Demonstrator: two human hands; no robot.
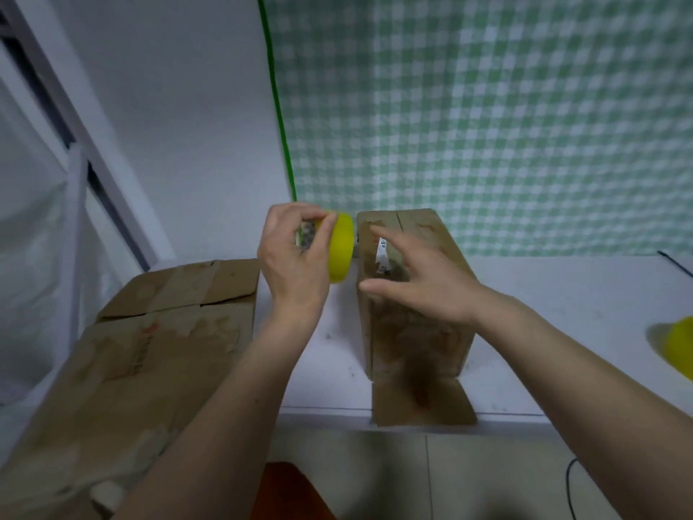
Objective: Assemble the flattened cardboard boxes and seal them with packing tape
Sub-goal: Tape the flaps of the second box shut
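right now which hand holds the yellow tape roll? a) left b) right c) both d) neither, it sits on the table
a: the left hand grips the tape roll beside the box, while the right hand reaches over the box with fingers spread and nothing in it.

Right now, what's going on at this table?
A person is taping up cardboard boxes at a white table. The left hand grips a yellow roll of packing tape, held beside the top of an upright brown cardboard box. The right hand is open, fingers spread over that box's top, where the flap seam shows. A bottom flap sticks out over the table edge. A flattened brown cardboard box lies to the left, and a second yellow tape roll sits at the right edge.
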